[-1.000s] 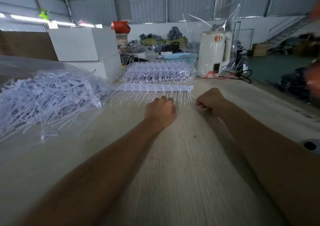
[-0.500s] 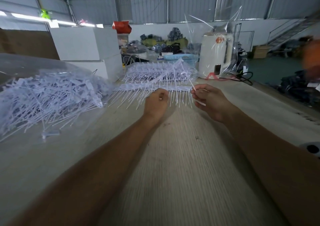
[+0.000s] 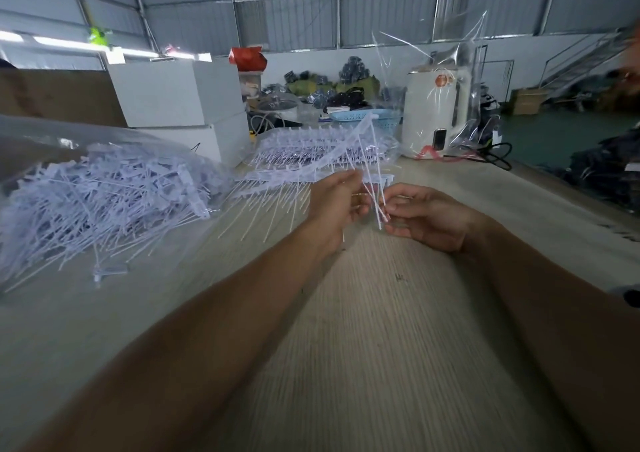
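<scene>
left hand (image 3: 334,202) pinches one white strip of plastic ties (image 3: 349,142) & holds its end up over the table (image 3: 363,330); right hand (image 3: 429,219) pinches a few of its thin stems near the tips; big loose pile (image 3: 104,195) on the left looks done, i think; stack of strips (image 3: 287,143) behind is left, so lots to go; room for arms in the near middle; table edge is close on the right; kettle (image 3: 436,112) stands far back.

Dim daylight, soft blur, warped edges
</scene>
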`<state>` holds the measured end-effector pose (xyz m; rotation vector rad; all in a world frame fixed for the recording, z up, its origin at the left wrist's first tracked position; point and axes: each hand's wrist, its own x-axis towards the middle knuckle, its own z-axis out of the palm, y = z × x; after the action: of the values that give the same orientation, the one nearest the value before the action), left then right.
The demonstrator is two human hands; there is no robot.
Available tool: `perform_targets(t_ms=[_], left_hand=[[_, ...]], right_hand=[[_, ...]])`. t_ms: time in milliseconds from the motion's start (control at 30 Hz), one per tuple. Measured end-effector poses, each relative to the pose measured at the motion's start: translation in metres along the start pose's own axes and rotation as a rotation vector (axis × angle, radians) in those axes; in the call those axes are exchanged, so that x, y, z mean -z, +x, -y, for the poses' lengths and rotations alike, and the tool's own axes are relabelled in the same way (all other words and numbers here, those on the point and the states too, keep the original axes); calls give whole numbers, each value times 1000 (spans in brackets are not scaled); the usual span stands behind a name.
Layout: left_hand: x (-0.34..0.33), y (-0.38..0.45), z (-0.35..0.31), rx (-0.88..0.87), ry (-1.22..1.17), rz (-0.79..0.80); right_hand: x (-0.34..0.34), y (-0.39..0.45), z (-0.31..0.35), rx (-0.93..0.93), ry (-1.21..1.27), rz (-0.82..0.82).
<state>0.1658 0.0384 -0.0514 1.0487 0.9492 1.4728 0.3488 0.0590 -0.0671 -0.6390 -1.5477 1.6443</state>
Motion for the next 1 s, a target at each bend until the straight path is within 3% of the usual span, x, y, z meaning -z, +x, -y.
perform_targets(t_ms=[167,333,433,667,800,867,1000], left_hand=[[-4,-6,-1,-167,250,-15],[-5,-6,2,-293,528,-20],[-5,-5,9,-259,599,3],[-12,-14,12,-114,669,135],[-15,-17,3,-343,794,82],[-15,-15,-6,-419,750,35],[-6,-5,-18,-379,727,47]], right_hand=[[-2,0,0,-17,-19,7],[-6,6,8,-52,3,-306],[-3,8,14,22,40,-462],[2,13,11,144,-47,-579],[11,9,6,129,56,-721],[14,6,5,108,112,-738],[11,3,7,12,134,-642]])
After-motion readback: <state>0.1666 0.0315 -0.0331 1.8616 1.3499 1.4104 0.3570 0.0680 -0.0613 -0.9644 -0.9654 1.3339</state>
